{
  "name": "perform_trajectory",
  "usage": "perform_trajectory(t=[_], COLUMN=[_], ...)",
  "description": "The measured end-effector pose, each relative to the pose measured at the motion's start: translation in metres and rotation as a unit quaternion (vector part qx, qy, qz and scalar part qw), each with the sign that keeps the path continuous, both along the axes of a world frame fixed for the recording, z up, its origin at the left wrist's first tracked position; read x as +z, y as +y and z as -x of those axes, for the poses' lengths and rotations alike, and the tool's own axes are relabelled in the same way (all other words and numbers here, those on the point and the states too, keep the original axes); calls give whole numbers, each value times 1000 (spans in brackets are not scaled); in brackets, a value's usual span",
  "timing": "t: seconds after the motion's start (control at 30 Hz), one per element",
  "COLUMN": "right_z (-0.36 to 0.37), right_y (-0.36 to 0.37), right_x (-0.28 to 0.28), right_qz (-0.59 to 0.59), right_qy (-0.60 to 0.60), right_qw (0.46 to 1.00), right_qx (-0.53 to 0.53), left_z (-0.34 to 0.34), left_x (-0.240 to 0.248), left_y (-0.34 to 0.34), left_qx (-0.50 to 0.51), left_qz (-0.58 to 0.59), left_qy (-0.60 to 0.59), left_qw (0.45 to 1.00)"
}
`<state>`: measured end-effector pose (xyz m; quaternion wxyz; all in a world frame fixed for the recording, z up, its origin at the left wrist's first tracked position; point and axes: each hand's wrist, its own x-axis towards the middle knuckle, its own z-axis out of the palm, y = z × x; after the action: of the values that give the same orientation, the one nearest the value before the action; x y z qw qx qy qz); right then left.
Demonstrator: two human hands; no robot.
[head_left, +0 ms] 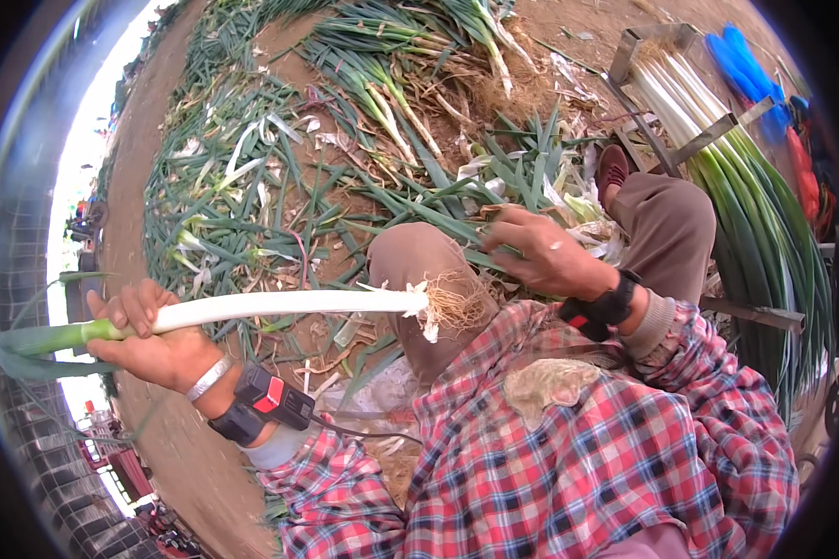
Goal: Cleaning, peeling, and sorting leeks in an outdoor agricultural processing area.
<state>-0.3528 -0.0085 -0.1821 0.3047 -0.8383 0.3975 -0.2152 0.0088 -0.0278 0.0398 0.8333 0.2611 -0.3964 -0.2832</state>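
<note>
A long green onion (294, 303) lies crosswise in front of me, its white stalk bare and its green leaves off to the left. My left hand (149, 335) is closed around it where white turns to green. Its root tuft (459, 303) hangs over my bent knee, with small shreds of peel by the root end. My right hand (541, 252) is above and to the right of the roots, apart from the stalk. Its fingers are bent and spread a little, with nothing visible in them; leaves lie just behind it.
At the right, a metal rack (708, 140) holds a bundle of green onions (755, 191). A heap of unpeeled onions (391, 93) lies at the far side. Stripped leaves (224, 205) cover the ground. Blue gloves or cloth (746, 70) lie beyond the rack.
</note>
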Motion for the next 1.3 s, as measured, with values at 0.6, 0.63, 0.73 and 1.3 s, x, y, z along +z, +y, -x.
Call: perform_trajectory(t=[0.6, 0.63, 0.73, 1.3], right_z=[-84, -84, -76, -67], right_y=[4, 4, 2, 11], right_x=[55, 52, 32, 31], right_qz=[164, 164, 109, 158], right_qy=[-159, -158, -218, -154], right_qw=[973, 973, 968, 975], right_qx=[44, 44, -59, -25], left_z=[25, 24, 14, 16], left_x=[1, 0, -5, -12], left_y=[16, 19, 30, 28], left_qx=[-293, -305, -323, -307], left_qz=[88, 83, 76, 51], left_qy=[9, 13, 14, 27], left_qw=[952, 949, 943, 950])
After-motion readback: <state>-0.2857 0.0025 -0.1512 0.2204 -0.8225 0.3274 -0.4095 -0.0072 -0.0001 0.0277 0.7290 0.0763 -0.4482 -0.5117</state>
